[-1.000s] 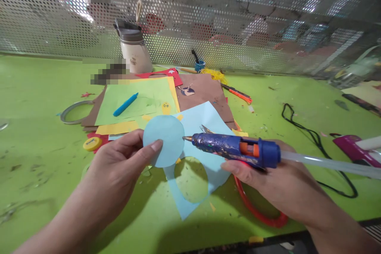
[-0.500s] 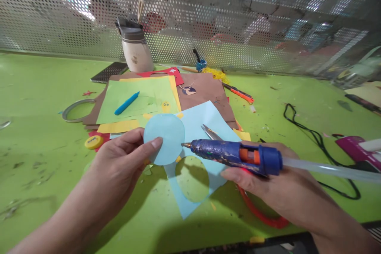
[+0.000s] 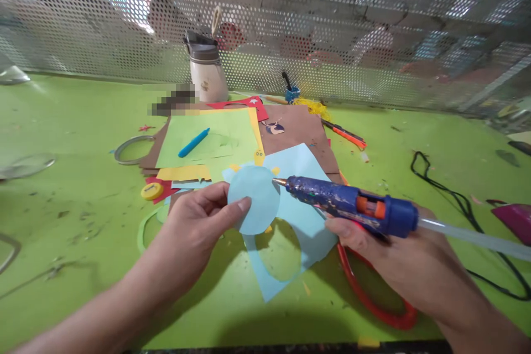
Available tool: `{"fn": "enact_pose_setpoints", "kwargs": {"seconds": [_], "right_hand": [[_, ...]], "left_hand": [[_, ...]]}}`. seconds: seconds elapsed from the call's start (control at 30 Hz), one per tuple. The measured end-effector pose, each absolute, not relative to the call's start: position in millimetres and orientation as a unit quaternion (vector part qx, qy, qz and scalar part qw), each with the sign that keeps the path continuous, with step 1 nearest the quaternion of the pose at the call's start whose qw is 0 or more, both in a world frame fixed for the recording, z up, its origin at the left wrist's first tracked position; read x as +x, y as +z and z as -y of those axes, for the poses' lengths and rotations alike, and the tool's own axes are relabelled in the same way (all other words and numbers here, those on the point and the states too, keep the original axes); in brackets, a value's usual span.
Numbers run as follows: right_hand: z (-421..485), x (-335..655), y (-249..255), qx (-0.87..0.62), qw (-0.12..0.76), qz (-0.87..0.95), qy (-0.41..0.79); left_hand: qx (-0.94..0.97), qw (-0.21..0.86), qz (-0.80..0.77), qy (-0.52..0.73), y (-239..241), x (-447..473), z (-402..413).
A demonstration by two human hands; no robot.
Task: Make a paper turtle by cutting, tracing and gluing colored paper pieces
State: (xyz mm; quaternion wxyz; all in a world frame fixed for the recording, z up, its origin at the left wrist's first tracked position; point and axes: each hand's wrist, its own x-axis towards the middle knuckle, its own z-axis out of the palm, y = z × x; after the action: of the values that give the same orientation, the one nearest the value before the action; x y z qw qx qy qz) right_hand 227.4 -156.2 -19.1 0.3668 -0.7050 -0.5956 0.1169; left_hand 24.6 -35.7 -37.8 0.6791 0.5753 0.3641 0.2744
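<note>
A light blue paper circle (image 3: 259,207) is pinched between the thumb and fingers of my left hand (image 3: 203,221). My right hand (image 3: 394,254) grips a dark blue glue gun (image 3: 327,196) with a clear glue stick (image 3: 464,235) poking out of its back. The nozzle points left, at the circle's upper right edge; whether it touches I cannot tell. Beneath lies a light blue sheet (image 3: 319,232) with a round hole cut in it. Red-handled scissors (image 3: 373,310) lie partly hidden under my right hand. Small yellow pieces show around the circle's edge.
A blue marker (image 3: 194,142) lies on a green sheet (image 3: 236,127) over brown card (image 3: 302,133). Behind stand a white bottle (image 3: 209,77) and a perforated metal panel (image 3: 315,16). A tape ring (image 3: 118,149) and yellow cap (image 3: 152,191) lie left; a black cord (image 3: 448,188) lies right.
The view has shifted, so everything sits farther right. The glue gun's nozzle has gone from the circle's right side to its upper right edge. Both hands keep their hold.
</note>
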Motion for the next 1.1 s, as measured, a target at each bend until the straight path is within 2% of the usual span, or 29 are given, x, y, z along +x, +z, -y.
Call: {"fn": "enact_pose_setpoints", "kwargs": {"seconds": [0.23,0.9,1.1], "right_hand": [[157.1,223.8,-27.5,-0.672,0.365,0.638,0.092],[152.5,215.5,-31.1,-0.665,0.343,0.643,0.167],[153.3,219.3,-33.3,-0.666,0.349,0.641,0.155]], "left_hand": [[0.595,0.667,-0.366,0.258,-38.5,30.8,40.0],[0.651,0.63,-0.366,0.213,-38.6,33.6,42.1],[0.652,0.629,-0.364,0.219,-39.2,33.6,41.5]]}}
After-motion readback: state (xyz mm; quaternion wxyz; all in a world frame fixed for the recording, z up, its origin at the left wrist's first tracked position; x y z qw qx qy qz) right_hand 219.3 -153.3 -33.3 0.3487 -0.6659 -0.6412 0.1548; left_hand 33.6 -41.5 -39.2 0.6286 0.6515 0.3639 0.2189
